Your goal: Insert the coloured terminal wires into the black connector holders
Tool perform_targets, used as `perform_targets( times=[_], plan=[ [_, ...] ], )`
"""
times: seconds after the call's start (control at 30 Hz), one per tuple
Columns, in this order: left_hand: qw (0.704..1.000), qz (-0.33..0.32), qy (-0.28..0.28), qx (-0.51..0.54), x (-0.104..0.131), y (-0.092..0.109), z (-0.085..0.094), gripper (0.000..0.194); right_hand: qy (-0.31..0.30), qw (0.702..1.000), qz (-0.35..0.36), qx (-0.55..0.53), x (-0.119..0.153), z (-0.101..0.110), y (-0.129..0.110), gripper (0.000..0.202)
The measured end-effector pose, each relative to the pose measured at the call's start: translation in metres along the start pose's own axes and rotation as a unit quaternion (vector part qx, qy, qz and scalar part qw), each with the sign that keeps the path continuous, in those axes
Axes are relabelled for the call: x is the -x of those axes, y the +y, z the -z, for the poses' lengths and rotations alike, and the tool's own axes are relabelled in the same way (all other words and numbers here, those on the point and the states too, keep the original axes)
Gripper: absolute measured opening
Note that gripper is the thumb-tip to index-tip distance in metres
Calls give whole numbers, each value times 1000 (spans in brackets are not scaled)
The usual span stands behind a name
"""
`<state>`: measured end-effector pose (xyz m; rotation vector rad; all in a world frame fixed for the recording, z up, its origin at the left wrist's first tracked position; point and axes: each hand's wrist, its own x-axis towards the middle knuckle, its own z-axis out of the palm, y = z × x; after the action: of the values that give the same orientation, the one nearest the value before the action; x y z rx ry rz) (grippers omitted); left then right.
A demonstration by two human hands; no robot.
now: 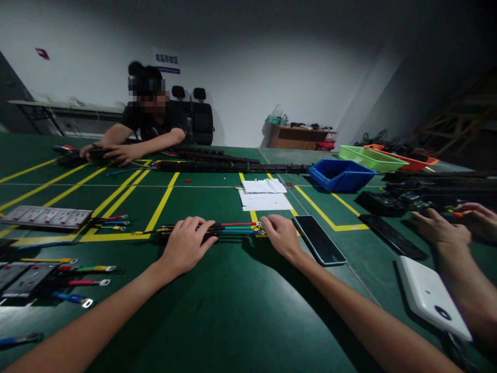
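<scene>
A bundle of cables [233, 228] in red, green, blue and black lies across the green table in front of me, with metal ring lugs [257, 226] at its right end. My left hand [189, 242] is closed over the bundle's left part, its fingers curled round the far side and the thumb along the near side. At the right end, my right hand [280, 234] is closed, thumb and fingertips at the lugs; its palm hides part of the grip. Thin yellow-tipped ends stick out left of my left hand.
A phone [319, 239] lies right of my right hand, with white papers [264, 194] beyond. Socket strips [46, 216] with lugged cables are at left. Blue bin [341, 174] stands back right. A co-worker's hands [442, 228] work at right; another person [153, 114] reaches in opposite.
</scene>
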<state>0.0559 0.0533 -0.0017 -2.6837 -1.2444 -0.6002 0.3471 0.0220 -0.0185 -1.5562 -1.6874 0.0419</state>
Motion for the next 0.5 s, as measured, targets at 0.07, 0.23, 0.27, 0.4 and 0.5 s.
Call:
perform_targets(
  times=[0.07,0.23,0.27,0.4,0.5],
  plan=[
    [1000,1,-1,2,0,0,0,43,-32,999,-19,-5,-1,-1,-2,46],
    [1000,4,-2,5,0,0,-1,44,-28,996,-11,-88,1,-4,-9,42],
    [1000,5,-1,6,0,0,-1,44,-21,995,-10,-98,2,-4,-10,41],
    [1000,4,-1,9,1,0,0,43,-11,991,-10,-131,3,-3,-15,37],
    [1000,2,1,10,1,0,-1,43,-23,987,-24,-160,3,-3,-17,36]
  ],
)
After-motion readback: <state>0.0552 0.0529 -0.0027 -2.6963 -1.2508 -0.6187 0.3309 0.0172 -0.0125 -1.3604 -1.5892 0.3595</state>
